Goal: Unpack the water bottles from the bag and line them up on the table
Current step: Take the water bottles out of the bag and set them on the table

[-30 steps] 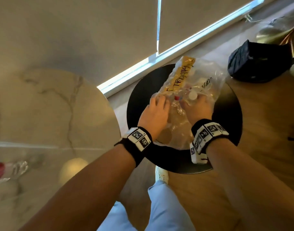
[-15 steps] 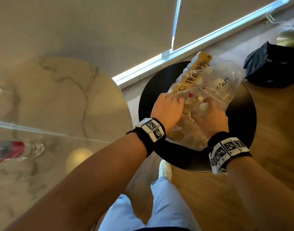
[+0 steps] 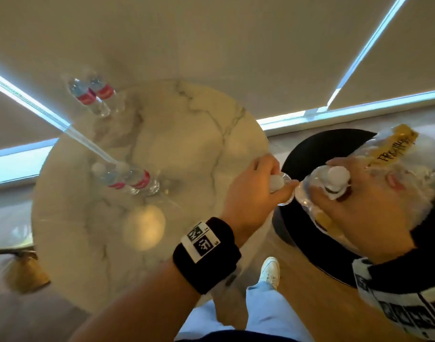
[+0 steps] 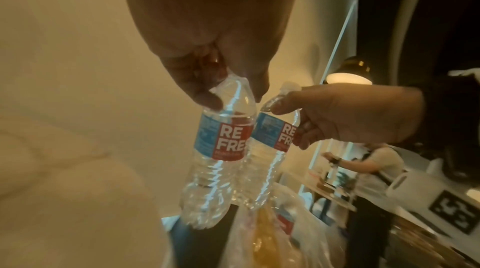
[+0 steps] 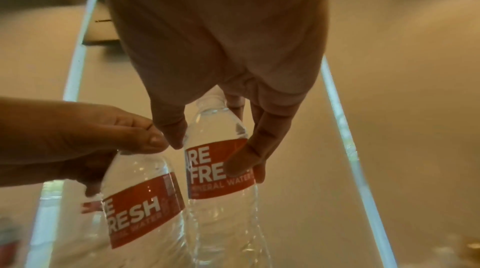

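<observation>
My left hand (image 3: 258, 188) grips a clear water bottle (image 3: 276, 185) by its neck, between the marble table (image 3: 186, 134) and the black round table (image 3: 310, 149). In the left wrist view the left hand (image 4: 228, 96) lets that red-labelled bottle (image 4: 223, 149) hang upright. My right hand (image 3: 347, 201) holds a second bottle (image 3: 337, 177) by its shoulder, just above the clear plastic bag (image 3: 409, 169). The right wrist view has the right hand (image 5: 215, 139) round that bottle (image 5: 207, 180), beside the left one (image 5: 142, 211). Two bottles (image 3: 127, 178) stand on the marble.
Another pair of bottles (image 3: 90, 92) shows at the marble table's far left rim. The bag (image 4: 272, 241) holds more bottles and lies on the black table. A white shoe (image 3: 269, 270) is on the wooden floor between the tables. A person (image 4: 376, 165) stands in the background.
Both hands were inside the bag; each now holds a bottle lifted out of it. The left hand has moved left toward the marble table, and the view has swung left.
</observation>
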{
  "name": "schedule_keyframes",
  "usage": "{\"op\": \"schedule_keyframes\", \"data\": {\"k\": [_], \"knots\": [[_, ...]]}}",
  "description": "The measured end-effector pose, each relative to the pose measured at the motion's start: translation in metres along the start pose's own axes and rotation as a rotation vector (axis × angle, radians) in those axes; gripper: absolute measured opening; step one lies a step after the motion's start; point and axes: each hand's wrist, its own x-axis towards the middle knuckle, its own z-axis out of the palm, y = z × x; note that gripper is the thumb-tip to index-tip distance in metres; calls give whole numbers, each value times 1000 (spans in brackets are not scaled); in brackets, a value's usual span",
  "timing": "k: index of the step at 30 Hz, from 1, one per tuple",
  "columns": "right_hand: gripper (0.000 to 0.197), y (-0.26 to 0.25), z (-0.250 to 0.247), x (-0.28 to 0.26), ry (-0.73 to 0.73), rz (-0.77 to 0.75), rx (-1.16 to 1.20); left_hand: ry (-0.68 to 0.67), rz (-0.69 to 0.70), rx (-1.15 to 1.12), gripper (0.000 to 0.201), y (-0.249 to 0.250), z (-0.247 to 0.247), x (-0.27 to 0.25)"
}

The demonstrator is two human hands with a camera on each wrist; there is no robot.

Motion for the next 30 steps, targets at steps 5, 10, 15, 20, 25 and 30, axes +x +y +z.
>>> {"op": "schedule_keyframes", "data": {"k": [5, 10, 15, 20, 25, 30], "knots": [[58, -97, 106, -4, -285, -59, 187, 159, -162, 112, 31, -102, -97, -53], [56, -181, 207, -11, -487, -129, 196, 244, -315, 239, 34, -181, -172, -97], [61, -236, 256, -14, -479, -114, 166, 284, -363, 215, 37, -230, -208, -106], [54, -257, 268, -11, -413, -77, 164, 281, -316, 123, 41, -245, -218, -91], [67, -254, 263, -10, -454, -77, 180, 188, -317, 293, 46, -237, -228, -91], [73, -219, 223, -7, -331, -31, 148, 356, -26, 534, 43, -193, -232, -105]]}}
